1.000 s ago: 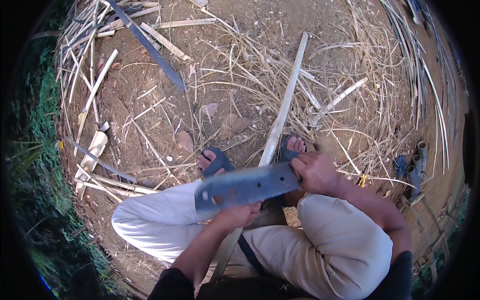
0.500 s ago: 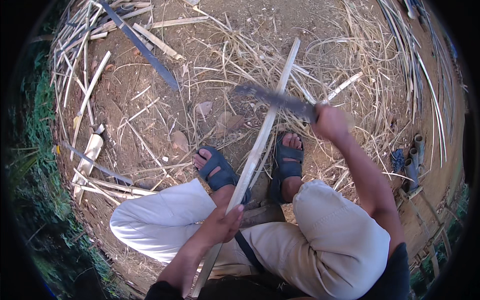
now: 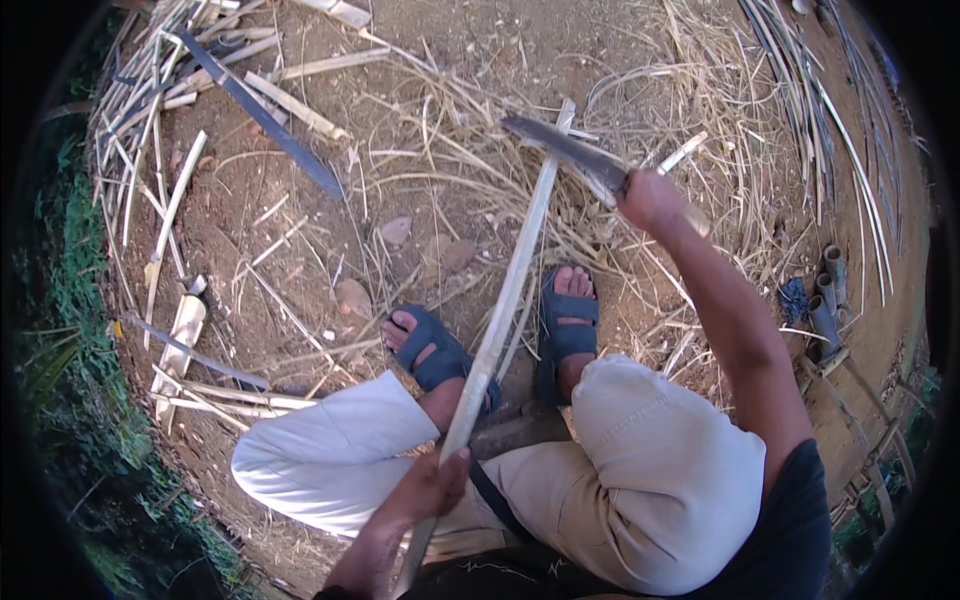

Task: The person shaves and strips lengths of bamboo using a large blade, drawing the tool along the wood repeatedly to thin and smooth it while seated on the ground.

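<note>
Left hand (image 3: 437, 486) clasps the long, pale bamboo strip (image 3: 511, 285), angled between dark strapped sandals (image 3: 437, 352); right hand (image 3: 655, 202) grips the dark metal blade (image 3: 565, 148) across the strip's far end — any twist could deflect it footward!

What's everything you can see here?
Pale strip: one, cream, centre
Broad knife: one, dark, over strip's far end
Long blade: one, dark, upper left
Curved blade: one, grey, left
Split piece: one, pale, left
Sticks: many, pale, upper left
Thin strips: many, greyish, upper right
Stringy scraps: many, straw-coloured, upper right
Dry leaves: several, brown, near centre
Tubes: several, grey, right
Crumpled item: one, dark blue, right
Plants: many, green, left
Sandals: two, dark blue, centre
Trousers: one pair, cream, bottom
Left fingers: one hand, on pale strip
Right fingers: around broad knife
</note>
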`<move>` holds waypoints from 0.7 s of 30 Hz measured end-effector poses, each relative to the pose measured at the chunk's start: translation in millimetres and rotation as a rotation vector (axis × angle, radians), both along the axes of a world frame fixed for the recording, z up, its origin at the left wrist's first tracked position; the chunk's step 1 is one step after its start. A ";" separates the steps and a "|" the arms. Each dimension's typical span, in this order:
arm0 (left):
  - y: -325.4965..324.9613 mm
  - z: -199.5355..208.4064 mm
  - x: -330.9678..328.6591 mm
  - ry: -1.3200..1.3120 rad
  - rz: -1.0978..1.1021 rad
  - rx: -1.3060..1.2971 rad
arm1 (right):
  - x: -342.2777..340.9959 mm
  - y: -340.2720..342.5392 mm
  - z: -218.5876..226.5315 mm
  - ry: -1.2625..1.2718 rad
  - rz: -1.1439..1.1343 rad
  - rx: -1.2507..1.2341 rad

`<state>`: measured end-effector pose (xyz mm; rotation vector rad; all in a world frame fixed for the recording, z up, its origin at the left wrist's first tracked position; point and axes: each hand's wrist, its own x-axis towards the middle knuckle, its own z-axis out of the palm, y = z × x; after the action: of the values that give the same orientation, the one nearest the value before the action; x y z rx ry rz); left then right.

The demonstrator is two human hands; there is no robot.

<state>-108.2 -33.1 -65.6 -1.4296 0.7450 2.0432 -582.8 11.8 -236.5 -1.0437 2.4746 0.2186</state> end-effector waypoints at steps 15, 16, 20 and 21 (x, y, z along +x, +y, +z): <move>10.9 0.8 37.0 0.002 0.030 -0.078 | 66.7 -12.2 -7.6 -0.073 0.070 -0.122; 12.6 0.2 35.2 -0.008 0.014 -0.086 | 78.7 3.8 -4.9 -0.101 0.143 -0.179; 13.2 -6.5 34.4 0.047 0.115 0.069 | 52.1 11.6 -24.4 -0.040 -0.046 -0.226; 11.9 -6.9 35.5 0.084 0.185 0.150 | 47.3 7.3 -22.2 0.003 -0.057 -0.142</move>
<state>-72.7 -21.2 -72.5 -1.3779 0.4958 2.2597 -535.5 19.1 -258.7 -1.0285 2.5494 0.0270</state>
